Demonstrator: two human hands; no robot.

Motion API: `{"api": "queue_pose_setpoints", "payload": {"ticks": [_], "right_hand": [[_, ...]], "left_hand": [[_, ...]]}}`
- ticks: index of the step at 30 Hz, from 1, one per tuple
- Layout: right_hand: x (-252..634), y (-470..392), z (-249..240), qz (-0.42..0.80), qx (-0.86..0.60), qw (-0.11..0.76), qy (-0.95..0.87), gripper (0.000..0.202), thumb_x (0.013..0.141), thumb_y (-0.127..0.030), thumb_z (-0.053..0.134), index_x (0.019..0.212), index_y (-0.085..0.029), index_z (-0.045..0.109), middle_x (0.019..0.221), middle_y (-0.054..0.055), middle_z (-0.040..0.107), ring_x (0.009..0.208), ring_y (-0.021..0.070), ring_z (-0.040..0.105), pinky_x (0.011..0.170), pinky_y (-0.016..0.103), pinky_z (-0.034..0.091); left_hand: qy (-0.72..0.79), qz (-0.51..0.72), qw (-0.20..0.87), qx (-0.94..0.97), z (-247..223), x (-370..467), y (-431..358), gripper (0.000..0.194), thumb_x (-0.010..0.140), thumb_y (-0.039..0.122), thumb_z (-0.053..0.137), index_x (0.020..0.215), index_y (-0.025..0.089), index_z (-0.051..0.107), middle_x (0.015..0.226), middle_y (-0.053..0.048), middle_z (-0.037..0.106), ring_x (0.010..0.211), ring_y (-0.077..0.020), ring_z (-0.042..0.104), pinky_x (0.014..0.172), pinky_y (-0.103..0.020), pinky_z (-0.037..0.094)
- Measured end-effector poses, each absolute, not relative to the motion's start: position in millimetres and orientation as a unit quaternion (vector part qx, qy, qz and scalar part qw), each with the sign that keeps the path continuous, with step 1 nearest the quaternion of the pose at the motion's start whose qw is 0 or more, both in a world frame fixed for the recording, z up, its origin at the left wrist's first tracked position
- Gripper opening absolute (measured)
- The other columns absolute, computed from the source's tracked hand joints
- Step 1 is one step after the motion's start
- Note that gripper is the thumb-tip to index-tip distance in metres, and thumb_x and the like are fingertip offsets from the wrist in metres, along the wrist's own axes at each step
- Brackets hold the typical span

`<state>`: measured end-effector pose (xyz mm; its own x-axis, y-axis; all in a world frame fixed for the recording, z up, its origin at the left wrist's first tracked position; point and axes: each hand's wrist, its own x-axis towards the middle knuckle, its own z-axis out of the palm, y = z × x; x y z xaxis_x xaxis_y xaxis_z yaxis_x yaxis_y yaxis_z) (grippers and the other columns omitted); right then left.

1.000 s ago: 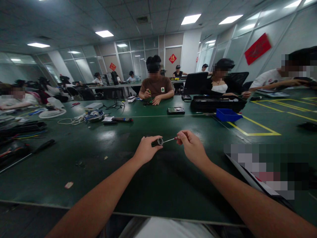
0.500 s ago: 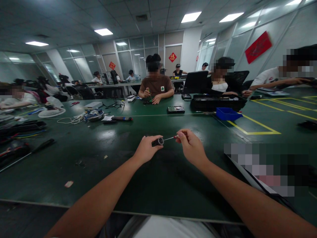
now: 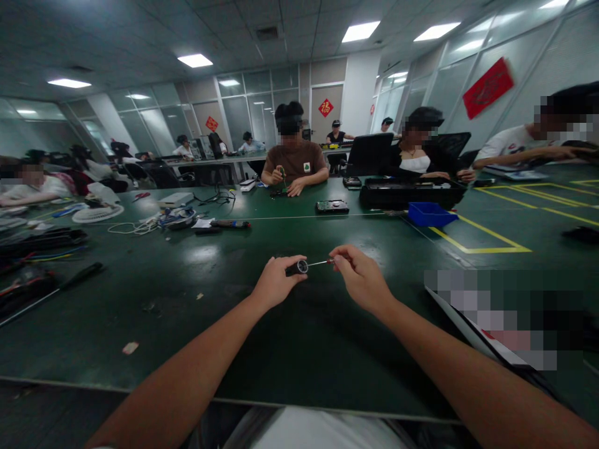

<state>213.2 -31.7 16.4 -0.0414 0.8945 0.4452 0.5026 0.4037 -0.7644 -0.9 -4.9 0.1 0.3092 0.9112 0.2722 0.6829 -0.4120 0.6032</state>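
Observation:
My left hand (image 3: 279,280) is wrapped round a short black cylinder (image 3: 297,268), whose round end faces right and towards me. From the right, my right hand (image 3: 358,274) pinches the reddish handle of a thin screwdriver (image 3: 322,262). The metal shaft points left, its tip at the cylinder's round end; whether it touches cannot be made out. Both hands are above the green table (image 3: 281,362), near its front edge.
A blue tray (image 3: 429,214) and a hard drive (image 3: 332,206) lie ahead. Cables, a white fan (image 3: 97,212) and a long screwdriver (image 3: 82,274) lie left. A person in brown (image 3: 296,163) sits opposite. A pixelated item is at the right.
The fingers of my right hand have shifted slightly on the screwdriver handle. My left hand and the cylinder have barely moved, a touch to the left.

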Motion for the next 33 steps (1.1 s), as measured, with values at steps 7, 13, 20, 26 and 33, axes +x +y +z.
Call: {"api": "queue_pose_setpoints", "payload": {"ticks": [7,13,20,26,33], "right_hand": [[215,-27,16,0.191,-0.545,0.447,-0.683,0.036,0.097,-0.048,0.044,0.090,-0.022,0.068,0.066,0.002,0.065,0.057,0.0194,0.059,0.054,0.032,0.039],[215,-26,12,0.216,-0.528,0.457,-0.682,0.032,0.097,-0.038,0.043,0.112,-0.021,0.066,0.079,0.004,0.070,0.064,0.0198,0.063,0.060,0.032,0.045],[216,-24,7,0.221,-0.531,0.468,-0.671,0.038,0.099,-0.042,0.038,0.123,-0.022,0.059,0.083,0.004,0.068,0.066,0.0203,0.061,0.061,0.034,0.045],[209,-25,7,0.275,-0.487,0.545,-0.625,0.028,0.091,-0.043,0.055,0.107,-0.020,0.057,0.084,0.005,0.068,0.074,0.0204,0.063,0.069,0.036,0.049],[217,-13,11,0.518,-0.442,0.598,-0.423,0.030,0.080,-0.050,0.069,0.078,-0.021,0.060,0.064,0.001,0.061,0.056,0.0156,0.056,0.055,0.031,0.046]], "left_hand": [[0.499,0.286,0.195,0.794,-1,2,-7,0.041,0.084,0.026,0.074,0.124,0.030,0.069,0.120,-0.004,0.073,0.115,-0.0273,0.064,0.117,-0.053,0.031],[0.497,0.288,0.183,0.798,-1,1,-7,0.041,0.084,0.027,0.074,0.124,0.029,0.070,0.116,-0.004,0.074,0.111,-0.0273,0.065,0.113,-0.050,0.037],[0.491,0.289,0.191,0.800,-2,0,-6,0.041,0.085,0.027,0.073,0.125,0.029,0.069,0.120,-0.004,0.073,0.114,-0.0274,0.064,0.116,-0.053,0.031],[0.487,0.290,0.195,0.801,-3,0,-6,0.041,0.084,0.028,0.074,0.125,0.029,0.069,0.119,-0.004,0.073,0.112,-0.0273,0.064,0.114,-0.051,0.035],[0.430,0.345,0.195,0.812,-3,-2,-4,0.043,0.084,0.023,0.075,0.126,0.028,0.069,0.121,-0.005,0.072,0.114,-0.0250,0.062,0.105,-0.042,0.044]]}}
